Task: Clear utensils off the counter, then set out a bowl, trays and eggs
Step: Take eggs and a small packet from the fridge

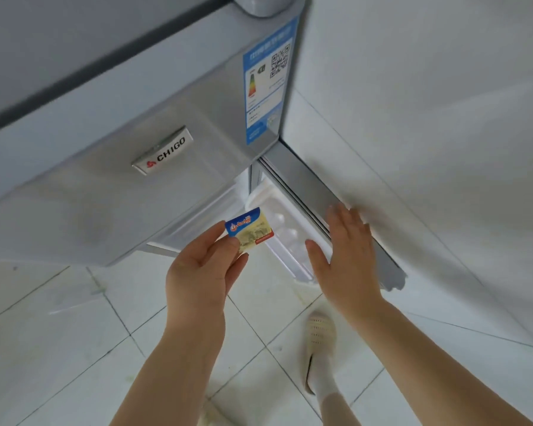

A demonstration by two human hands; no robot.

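Left hand (202, 265) pinches a glossy rectangular butter packet (249, 231) — right hand (345, 259) flat, fingers straight.

Fridge (120, 118) top and left side cut off by frame edges. Fridge interior mostly hidden behind its upper door; only a sliver shows below. Door shelf (285, 238) contents pale, blurry, can't tell what. Energy label (266, 84) text too small to read. Both forearms cut at bottom edge.
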